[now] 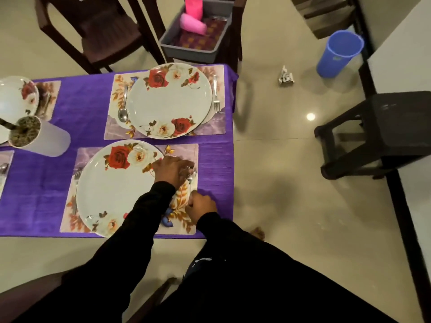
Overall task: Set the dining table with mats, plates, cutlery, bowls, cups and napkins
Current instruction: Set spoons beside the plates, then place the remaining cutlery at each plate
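Table: purple cloth [217, 159], four place mats in view, two cut off at the left edge.
Near mat [184, 150]: rose plate [112, 190] on it, fork [77, 183] at the plate's 9 o'clock, spoon [191, 177] at its 3 o'clock.
Left hand [173, 170]: fingers curled down over the spoon's bowl end, touching it.
Right hand [201, 205]: at the mat's right edge, fingers bent in at the spoon's handle end; looks like a pinch, grip partly hidden.
Far mat [212, 127]: second rose plate [168, 101], spoon [123, 108] at its 9 o'clock, fork [215, 94] at 3 o'clock.
Grey tub [196, 51]: on a chair at the table's 12 o'clock, two pink cups [193, 15] and folded cloth inside.
White cup [44, 138]: at the near plate's 10 o'clock, greenish stuff in it.
Floor: blue cup [339, 54] at 2 o'clock, crumpled paper [285, 76] near it, dark stool [382, 134] at 3 o'clock.
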